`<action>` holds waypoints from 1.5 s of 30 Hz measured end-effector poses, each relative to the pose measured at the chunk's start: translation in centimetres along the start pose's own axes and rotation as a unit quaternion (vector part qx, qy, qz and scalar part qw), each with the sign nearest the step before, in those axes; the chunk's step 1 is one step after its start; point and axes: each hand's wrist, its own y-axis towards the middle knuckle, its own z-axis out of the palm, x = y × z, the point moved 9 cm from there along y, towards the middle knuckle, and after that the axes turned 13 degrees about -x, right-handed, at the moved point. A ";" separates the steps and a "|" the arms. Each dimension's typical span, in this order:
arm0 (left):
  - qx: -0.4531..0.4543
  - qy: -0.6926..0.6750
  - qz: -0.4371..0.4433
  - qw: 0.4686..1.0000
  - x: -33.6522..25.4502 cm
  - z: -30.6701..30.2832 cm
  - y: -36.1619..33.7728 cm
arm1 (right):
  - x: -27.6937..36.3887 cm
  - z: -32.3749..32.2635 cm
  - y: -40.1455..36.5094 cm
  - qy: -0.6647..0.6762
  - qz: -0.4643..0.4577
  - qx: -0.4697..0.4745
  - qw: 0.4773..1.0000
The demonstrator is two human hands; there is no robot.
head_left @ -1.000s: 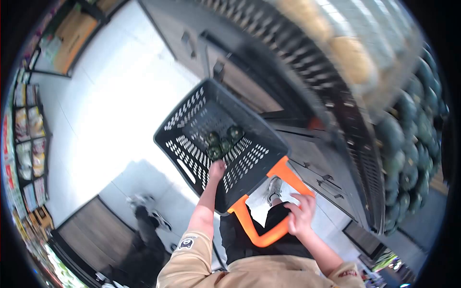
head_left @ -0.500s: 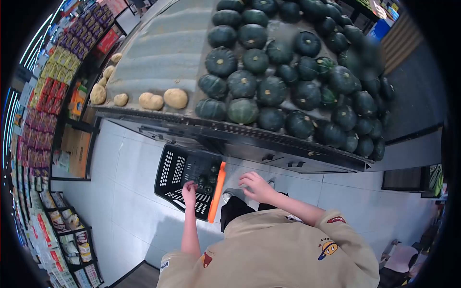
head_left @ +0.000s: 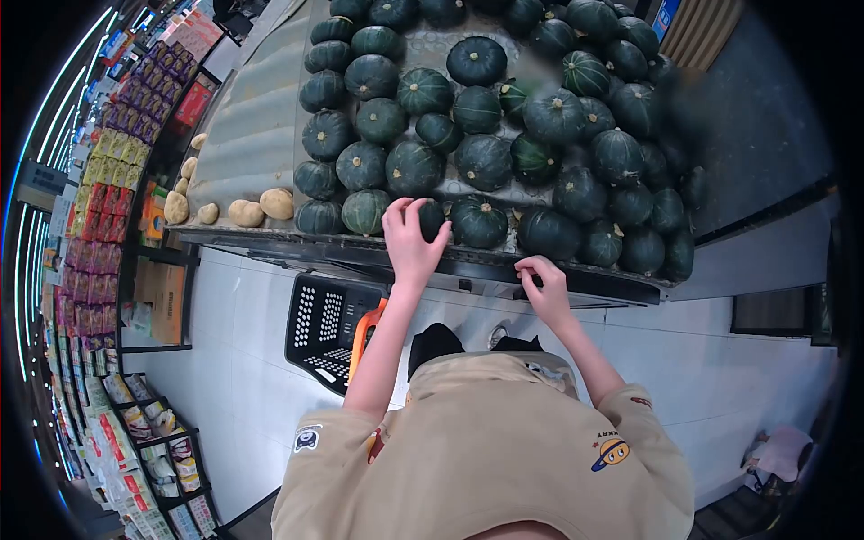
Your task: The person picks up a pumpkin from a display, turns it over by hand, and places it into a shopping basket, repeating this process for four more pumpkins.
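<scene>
Dark green pumpkins (head_left: 361, 166) lie in rows on the display stand. My left hand (head_left: 412, 241) is at the stand's front edge, with its fingers and thumb around a small dark pumpkin (head_left: 433, 220), which it partly hides. To the right, my right hand (head_left: 544, 286) is just in front of the edge, below a large pumpkin (head_left: 548, 234). Its fingers are bent and a little apart, and nothing shows between them. Below my left forearm, a black basket (head_left: 310, 328) with an orange handle (head_left: 364, 335) rests on the floor; my arm covers part of it.
Potatoes (head_left: 246, 213) lie at the stand's left front corner. Shelves of packaged goods (head_left: 88, 261) run along the left side. The stand's dark front edge (head_left: 576, 276) crosses in front of me. A pink item (head_left: 781, 453) is at the lower right.
My left hand has moved from over the basket up to the pumpkins and taken hold of one. My right hand has moved up and right to the stand's edge. The view has shifted.
</scene>
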 end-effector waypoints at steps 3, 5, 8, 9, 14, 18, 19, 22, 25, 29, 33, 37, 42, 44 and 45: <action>0.078 -0.033 0.060 0.995 -3.4 2.4 -0.1 | 1.9 -0.5 0.5 -0.015 -0.029 0.003 0.999; 0.153 0.031 0.039 0.987 -3.8 4.8 -1.2 | 1.8 -0.3 0.6 -0.008 -0.024 -0.008 1.000; 0.200 0.072 0.020 0.977 -3.6 6.6 -2.4 | 2.2 0.1 0.6 -0.003 -0.022 -0.024 0.999; 0.199 0.079 0.016 0.977 -3.4 7.0 -2.4 | 2.4 0.2 0.5 -0.008 -0.025 -0.029 0.999; 0.237 0.093 -0.004 0.967 -3.0 7.8 -1.9 | 2.5 0.6 0.2 -0.018 -0.020 -0.040 0.999; 0.273 0.070 -0.039 0.959 -2.4 8.1 -2.1 | 3.1 0.6 0.3 -0.022 -0.016 -0.053 0.998; 0.249 0.053 -0.032 0.967 -2.5 7.8 -2.0 | 3.3 0.6 0.4 -0.022 -0.012 -0.058 0.998; 0.192 0.008 -0.047 0.980 -2.6 6.6 -1.7 | 3.1 0.4 0.7 -0.012 -0.018 -0.078 0.997; 0.121 -0.062 -0.024 0.990 -3.2 4.0 -1.1 | 2.6 0.3 1.1 0.012 0.019 -0.079 0.997; 0.065 -0.146 0.010 0.987 -4.7 0.4 0.2 | 0.8 1.4 1.4 0.143 0.115 -0.044 0.982; 0.040 -0.185 0.029 0.982 -5.1 -1.0 1.0 | 4.2 3.6 2.8 0.332 0.182 0.074 0.923; 0.021 -0.219 0.059 0.974 -5.5 -1.8 1.0 | 6.7 4.7 4.1 0.431 0.214 0.102 0.871; 0.009 -0.251 0.068 0.966 -5.5 -2.5 1.4 | 7.5 4.6 5.2 0.381 0.095 0.100 0.914; 0.018 -0.270 0.053 0.961 -5.4 -2.4 1.4 | 7.7 4.5 5.2 0.381 0.087 0.090 0.916; 0.018 -0.270 0.054 0.961 -5.4 -2.4 1.5 | 7.9 4.3 5.3 0.382 0.078 0.079 0.917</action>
